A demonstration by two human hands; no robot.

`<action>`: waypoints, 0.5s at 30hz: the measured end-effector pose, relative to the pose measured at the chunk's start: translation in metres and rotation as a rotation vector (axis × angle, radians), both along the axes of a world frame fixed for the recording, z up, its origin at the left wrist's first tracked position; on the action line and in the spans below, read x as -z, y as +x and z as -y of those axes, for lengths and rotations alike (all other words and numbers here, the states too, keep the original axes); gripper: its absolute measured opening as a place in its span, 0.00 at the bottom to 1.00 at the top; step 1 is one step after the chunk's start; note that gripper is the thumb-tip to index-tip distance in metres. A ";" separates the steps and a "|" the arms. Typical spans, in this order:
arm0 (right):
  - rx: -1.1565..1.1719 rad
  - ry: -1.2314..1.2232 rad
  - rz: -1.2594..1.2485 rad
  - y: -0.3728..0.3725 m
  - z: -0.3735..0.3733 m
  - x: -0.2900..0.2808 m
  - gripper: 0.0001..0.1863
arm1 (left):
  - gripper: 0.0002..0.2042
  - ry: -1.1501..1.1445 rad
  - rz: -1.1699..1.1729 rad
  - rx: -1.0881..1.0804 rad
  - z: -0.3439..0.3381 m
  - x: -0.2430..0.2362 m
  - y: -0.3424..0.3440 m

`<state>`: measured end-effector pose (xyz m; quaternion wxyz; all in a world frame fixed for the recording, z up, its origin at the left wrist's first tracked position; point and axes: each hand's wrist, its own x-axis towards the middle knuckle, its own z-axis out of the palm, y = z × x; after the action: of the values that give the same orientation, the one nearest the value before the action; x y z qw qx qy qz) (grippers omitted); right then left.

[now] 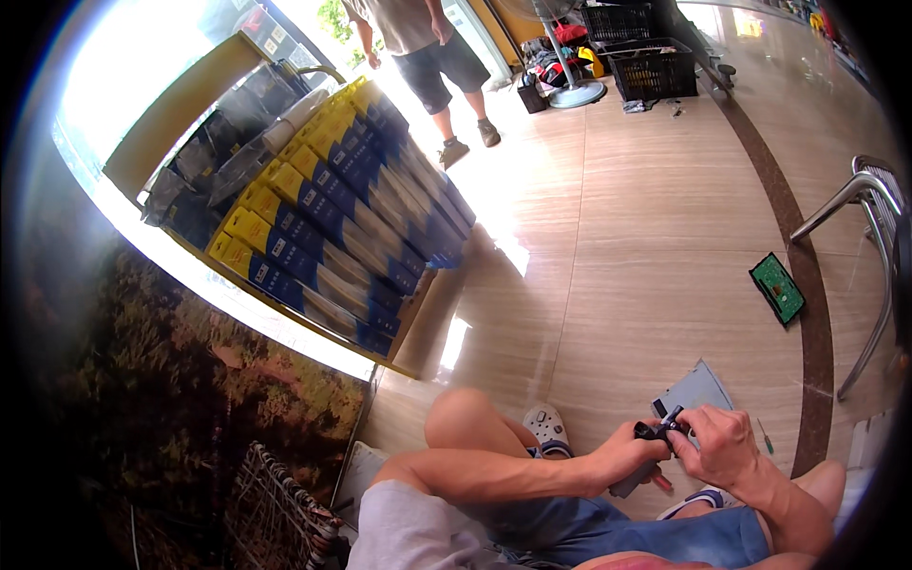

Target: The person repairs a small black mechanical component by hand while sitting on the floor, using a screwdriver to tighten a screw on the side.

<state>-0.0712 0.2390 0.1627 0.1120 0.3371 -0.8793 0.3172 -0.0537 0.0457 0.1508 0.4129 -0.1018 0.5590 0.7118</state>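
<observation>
In front of my lap both hands work close together. My left hand point(622, 459) is closed around a small dark part point(650, 431) whose kind I cannot make out. A grey block-like piece point(631, 481) shows below the fingers of that hand. My right hand point(717, 443) pinches the same dark part from the right, with its fingers bent inward. Just beyond the hands a flat grey panel point(703, 388) lies on the floor, partly hidden by them. To the right of my right hand lies a thin screwdriver point(766, 437) with a greenish handle.
A green circuit board point(777, 289) lies on the tiled floor, near a chair with metal legs point(882, 237). At left stands a rack of blue and yellow packages point(323, 214). Farther off are a person point(437, 57), a fan base point(577, 93) and black crates point(653, 71).
</observation>
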 end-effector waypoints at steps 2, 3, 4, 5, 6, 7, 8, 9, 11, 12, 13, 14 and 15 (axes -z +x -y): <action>-0.020 -0.025 0.000 -0.002 0.003 0.005 0.06 | 0.13 -0.018 0.010 -0.017 0.003 0.000 0.002; -0.030 -0.028 -0.001 -0.002 0.004 0.010 0.06 | 0.13 -0.027 0.014 -0.024 0.004 0.000 0.003; -0.040 -0.030 -0.002 -0.003 0.004 0.014 0.06 | 0.13 -0.033 0.017 -0.030 0.005 0.002 0.005; -0.040 -0.010 -0.001 -0.003 0.002 0.014 0.06 | 0.13 -0.032 0.013 -0.025 0.004 0.004 0.005; -0.041 0.009 0.000 -0.003 0.001 0.015 0.06 | 0.14 -0.032 0.009 -0.022 0.004 0.004 0.005; -0.043 0.027 0.003 -0.003 0.000 0.016 0.06 | 0.14 -0.027 0.012 -0.019 0.004 0.004 0.004; -0.036 0.015 0.004 -0.003 0.000 0.015 0.06 | 0.14 -0.022 0.016 -0.017 0.004 0.004 0.004; -0.029 0.002 0.006 -0.003 0.002 0.014 0.06 | 0.14 -0.019 0.020 -0.017 0.004 0.004 0.004; -0.027 -0.025 0.012 -0.003 0.004 0.012 0.06 | 0.14 -0.022 0.025 -0.033 0.005 0.003 0.004; -0.031 -0.039 0.016 -0.004 0.005 0.011 0.06 | 0.14 -0.025 0.029 -0.042 0.005 0.003 0.004; -0.024 -0.042 0.009 -0.003 0.005 0.007 0.06 | 0.15 -0.011 0.021 -0.053 0.004 0.003 0.004; -0.024 -0.023 -0.004 -0.002 0.004 0.005 0.06 | 0.15 0.002 0.013 -0.063 0.003 0.004 0.004; -0.023 -0.004 -0.017 -0.001 0.003 0.004 0.06 | 0.15 0.016 0.005 -0.073 0.002 0.005 0.004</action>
<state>-0.0721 0.2361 0.1584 0.1165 0.3497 -0.8738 0.3172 -0.0497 0.0440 0.1456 0.3889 -0.1204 0.5481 0.7306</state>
